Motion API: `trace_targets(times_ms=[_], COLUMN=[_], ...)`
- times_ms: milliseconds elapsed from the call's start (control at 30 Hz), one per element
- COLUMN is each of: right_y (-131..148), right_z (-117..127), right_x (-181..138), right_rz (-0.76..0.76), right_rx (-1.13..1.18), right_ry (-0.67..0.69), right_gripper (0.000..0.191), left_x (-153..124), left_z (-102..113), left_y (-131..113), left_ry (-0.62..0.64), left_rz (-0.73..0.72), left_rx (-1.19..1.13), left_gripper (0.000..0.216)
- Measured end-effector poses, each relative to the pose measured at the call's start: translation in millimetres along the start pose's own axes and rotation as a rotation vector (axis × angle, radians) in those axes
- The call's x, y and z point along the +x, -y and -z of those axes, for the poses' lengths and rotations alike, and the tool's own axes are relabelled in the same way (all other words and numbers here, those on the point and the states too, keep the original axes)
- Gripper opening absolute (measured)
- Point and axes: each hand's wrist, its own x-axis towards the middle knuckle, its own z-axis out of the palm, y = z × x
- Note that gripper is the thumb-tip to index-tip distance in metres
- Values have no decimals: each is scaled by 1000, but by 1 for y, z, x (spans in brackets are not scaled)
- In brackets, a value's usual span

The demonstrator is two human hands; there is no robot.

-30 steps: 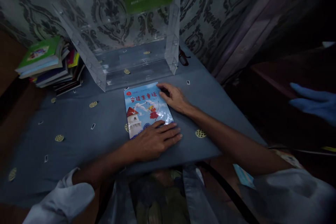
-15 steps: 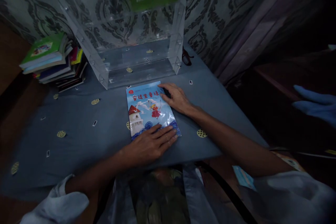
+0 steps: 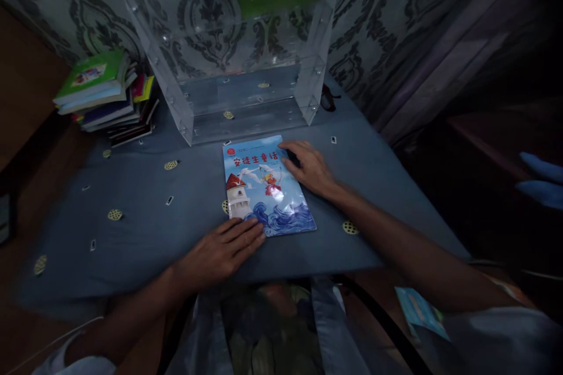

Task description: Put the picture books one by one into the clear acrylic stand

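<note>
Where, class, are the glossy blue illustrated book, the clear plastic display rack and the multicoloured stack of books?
Glossy blue illustrated book (image 3: 267,187): head view, middle of the front cover.
Clear plastic display rack (image 3: 312,89): head view, right side wall.
Multicoloured stack of books (image 3: 107,110): head view, side below the green top book.

A closed, glossy blue Andersen fairy-tale book (image 3: 273,199) lies flat, face up and slightly askew on the tablecloth (image 3: 145,258), its cover printed with a red-roofed tower (image 3: 238,194) and waves (image 3: 284,220).
</note>
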Motion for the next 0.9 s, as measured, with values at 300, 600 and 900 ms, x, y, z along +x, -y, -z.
trace_targets(times_ms=[300, 600, 900], right_y=[109, 109, 85], right_z=[-5, -30, -49], right_x=[-41, -34, 22], right_rz=[405, 531, 472], right_rx=[208, 109, 6], right_ry=[399, 570, 584], right_gripper=[36, 41, 43], left_x=[-21, -23, -25], left_z=[6, 4, 1], left_y=[-2, -5, -4], left_ry=[-129, -178, -143], left_rz=[100, 157, 168], left_rx=[-18, -88, -115], left_gripper=[32, 29, 34])
